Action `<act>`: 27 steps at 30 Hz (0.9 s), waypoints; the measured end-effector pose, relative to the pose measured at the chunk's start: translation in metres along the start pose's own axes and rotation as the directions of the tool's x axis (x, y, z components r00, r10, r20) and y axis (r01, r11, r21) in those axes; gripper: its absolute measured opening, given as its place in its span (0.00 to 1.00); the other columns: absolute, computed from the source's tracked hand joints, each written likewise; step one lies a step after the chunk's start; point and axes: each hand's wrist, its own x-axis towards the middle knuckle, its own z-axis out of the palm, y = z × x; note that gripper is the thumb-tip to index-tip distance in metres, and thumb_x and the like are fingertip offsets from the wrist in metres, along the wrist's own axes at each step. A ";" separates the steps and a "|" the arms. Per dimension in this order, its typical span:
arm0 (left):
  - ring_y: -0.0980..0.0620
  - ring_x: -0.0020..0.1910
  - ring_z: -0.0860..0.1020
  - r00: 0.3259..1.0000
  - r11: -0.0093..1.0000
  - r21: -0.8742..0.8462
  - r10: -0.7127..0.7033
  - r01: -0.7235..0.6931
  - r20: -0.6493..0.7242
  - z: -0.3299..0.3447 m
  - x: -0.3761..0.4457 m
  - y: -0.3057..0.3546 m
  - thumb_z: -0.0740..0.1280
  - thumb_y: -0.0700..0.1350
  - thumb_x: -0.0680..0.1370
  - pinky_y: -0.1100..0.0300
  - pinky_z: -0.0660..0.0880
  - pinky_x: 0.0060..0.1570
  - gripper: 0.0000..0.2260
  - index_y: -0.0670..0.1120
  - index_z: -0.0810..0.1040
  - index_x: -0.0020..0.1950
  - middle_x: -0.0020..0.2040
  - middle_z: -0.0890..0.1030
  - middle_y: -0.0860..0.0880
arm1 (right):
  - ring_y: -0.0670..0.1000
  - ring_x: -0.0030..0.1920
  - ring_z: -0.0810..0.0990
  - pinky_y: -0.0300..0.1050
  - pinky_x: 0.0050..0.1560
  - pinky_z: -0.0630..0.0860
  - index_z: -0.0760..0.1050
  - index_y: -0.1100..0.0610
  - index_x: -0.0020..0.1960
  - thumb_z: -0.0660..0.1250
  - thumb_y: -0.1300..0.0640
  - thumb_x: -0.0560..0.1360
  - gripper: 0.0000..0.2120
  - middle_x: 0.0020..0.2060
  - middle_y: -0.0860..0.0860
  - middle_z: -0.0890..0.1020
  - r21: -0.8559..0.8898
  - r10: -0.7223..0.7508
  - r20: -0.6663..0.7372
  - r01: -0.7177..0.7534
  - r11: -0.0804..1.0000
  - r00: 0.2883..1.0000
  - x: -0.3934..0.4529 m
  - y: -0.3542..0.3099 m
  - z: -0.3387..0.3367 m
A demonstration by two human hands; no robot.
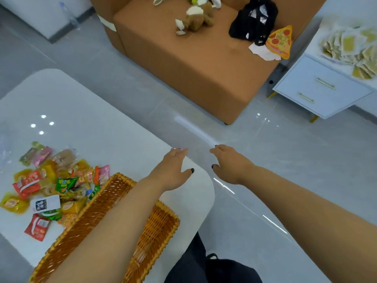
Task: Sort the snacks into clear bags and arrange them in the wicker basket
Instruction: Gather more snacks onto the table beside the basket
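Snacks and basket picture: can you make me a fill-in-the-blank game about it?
1. The pile of snack packets lies on the white ____.
2. The wicker basket holds ____ snacks that can be seen so far.
3. Both hands, the left hand and the right hand, are ____ and hold nothing.
4. The pizza-slice toy lies on the brown ____.

Missing words: table; no; open; sofa
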 end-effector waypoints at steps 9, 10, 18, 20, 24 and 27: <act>0.50 0.74 0.61 0.978 0.973 -0.200 -0.146 0.115 -0.146 -0.016 0.058 0.040 0.63 0.51 0.81 0.57 0.61 0.70 0.27 0.50 0.58 0.78 0.77 0.61 0.50 | 0.54 0.74 0.58 0.49 0.71 0.63 0.63 0.60 0.73 0.59 0.57 0.80 0.23 0.73 0.56 0.61 -0.132 -0.207 0.072 0.215 0.968 0.976 0.073 0.037 -0.075; 0.50 0.75 0.60 0.970 0.964 -0.225 -0.179 0.140 -0.163 -0.014 0.067 0.044 0.63 0.52 0.81 0.57 0.60 0.71 0.28 0.50 0.57 0.79 0.77 0.60 0.50 | 0.54 0.75 0.56 0.49 0.71 0.62 0.60 0.59 0.75 0.59 0.57 0.80 0.24 0.74 0.55 0.60 -0.147 -0.239 0.072 0.247 0.958 0.968 0.081 0.045 -0.087; 0.49 0.77 0.56 0.894 0.858 -0.407 -0.412 0.314 -0.179 0.001 0.125 0.084 0.61 0.50 0.82 0.58 0.57 0.72 0.30 0.47 0.50 0.80 0.79 0.55 0.49 | 0.54 0.76 0.55 0.48 0.72 0.59 0.59 0.60 0.75 0.60 0.55 0.79 0.26 0.75 0.56 0.58 -0.302 -0.398 0.247 0.460 0.835 0.884 0.145 0.088 -0.157; 0.49 0.76 0.58 0.873 0.830 -0.458 -0.445 0.320 -0.198 0.000 0.138 0.086 0.61 0.51 0.82 0.59 0.57 0.72 0.31 0.47 0.50 0.80 0.78 0.57 0.48 | 0.55 0.75 0.56 0.49 0.72 0.60 0.61 0.60 0.74 0.60 0.56 0.79 0.25 0.75 0.56 0.59 -0.322 -0.407 0.283 0.486 0.813 0.868 0.162 0.088 -0.166; 0.49 0.76 0.57 0.834 0.768 -0.552 -0.508 0.325 -0.216 -0.004 0.166 0.078 0.62 0.52 0.81 0.54 0.58 0.75 0.32 0.46 0.50 0.80 0.79 0.56 0.48 | 0.55 0.73 0.59 0.46 0.71 0.61 0.63 0.62 0.71 0.60 0.57 0.79 0.22 0.71 0.57 0.63 -0.337 -0.436 0.377 0.559 0.758 0.817 0.204 0.077 -0.173; 0.50 0.76 0.59 0.794 0.706 -0.630 -0.565 0.323 -0.226 -0.010 0.185 0.062 0.63 0.52 0.81 0.52 0.60 0.74 0.32 0.48 0.51 0.80 0.78 0.58 0.48 | 0.54 0.74 0.58 0.44 0.71 0.59 0.65 0.62 0.70 0.59 0.58 0.79 0.21 0.71 0.55 0.65 -0.336 -0.469 0.413 0.609 0.718 0.781 0.240 0.062 -0.174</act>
